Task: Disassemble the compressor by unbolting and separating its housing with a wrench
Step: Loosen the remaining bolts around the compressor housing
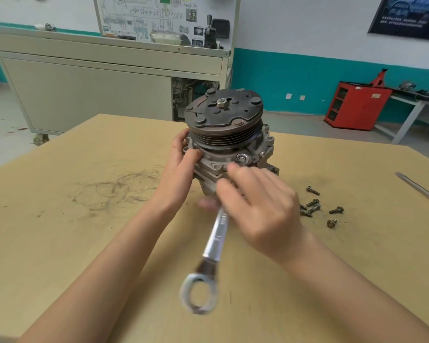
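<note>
The compressor point(227, 131) stands upright on the wooden table point(84, 219), its dark pulley disc on top and the grey housing below. My left hand point(182, 159) grips the housing's left flange, fingers curled round the rim. My right hand point(255, 206) holds the upper part of a silver wrench point(214, 246) against the front of the housing; its working end is hidden behind my fingers. The wrench's ring end point(198, 293) points toward me, blurred.
Several loose bolts point(317, 206) lie on the table right of the compressor. A long metal bar point(419, 189) rests near the right edge. A grey cabinet point(97, 82) and a red tool cabinet point(357, 105) stand behind the table.
</note>
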The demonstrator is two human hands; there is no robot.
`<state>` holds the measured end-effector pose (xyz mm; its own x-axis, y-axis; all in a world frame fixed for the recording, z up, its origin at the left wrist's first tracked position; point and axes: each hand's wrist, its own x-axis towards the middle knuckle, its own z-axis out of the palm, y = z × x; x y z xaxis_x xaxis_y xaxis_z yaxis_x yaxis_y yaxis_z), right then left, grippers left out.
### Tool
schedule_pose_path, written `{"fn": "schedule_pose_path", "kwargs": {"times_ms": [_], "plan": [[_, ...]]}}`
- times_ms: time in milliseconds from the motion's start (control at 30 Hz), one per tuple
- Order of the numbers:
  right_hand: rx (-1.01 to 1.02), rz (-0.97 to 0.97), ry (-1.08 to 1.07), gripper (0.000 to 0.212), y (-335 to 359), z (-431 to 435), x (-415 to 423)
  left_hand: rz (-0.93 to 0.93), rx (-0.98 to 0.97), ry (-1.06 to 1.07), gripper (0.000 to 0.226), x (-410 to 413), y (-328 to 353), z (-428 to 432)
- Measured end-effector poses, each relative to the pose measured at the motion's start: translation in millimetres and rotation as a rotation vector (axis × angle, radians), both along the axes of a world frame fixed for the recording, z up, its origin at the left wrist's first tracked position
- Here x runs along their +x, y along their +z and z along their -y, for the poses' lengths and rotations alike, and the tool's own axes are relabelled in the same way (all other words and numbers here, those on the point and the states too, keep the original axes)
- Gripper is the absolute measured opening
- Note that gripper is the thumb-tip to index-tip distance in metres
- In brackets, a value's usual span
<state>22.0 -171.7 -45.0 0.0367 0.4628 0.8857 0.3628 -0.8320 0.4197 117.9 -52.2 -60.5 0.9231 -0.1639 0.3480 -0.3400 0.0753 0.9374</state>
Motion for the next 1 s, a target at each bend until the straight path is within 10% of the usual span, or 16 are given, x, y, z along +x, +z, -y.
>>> {"fn": "schedule_pose_path", "kwargs": {"times_ms": [200, 400, 600, 1000], "plan": [[0.192, -0.187, 0.222, 0.038, -9.8, 19.5, -8.5, -0.010, 0.032, -0.019, 0.046, -5.2, 2.8, -1.8], [1.106, -0.828, 0.878, 0.028, 19.1, 36.8, -2.2, -0.011, 0.051, -0.001, 0.043, -6.3, 3.8, -1.8], [1.374, -1.043, 1.030, 0.039, 41.7, 54.4, 11.2, -0.018, 0.038, -0.016, 0.044, -5.0, 3.2, -1.3], [0.217, -0.163, 0.084, 0.041, 8.7, 8.6, -23.7, 0.007, 0.031, -0.012, 0.057, -6.4, 2.7, -0.2]]}}
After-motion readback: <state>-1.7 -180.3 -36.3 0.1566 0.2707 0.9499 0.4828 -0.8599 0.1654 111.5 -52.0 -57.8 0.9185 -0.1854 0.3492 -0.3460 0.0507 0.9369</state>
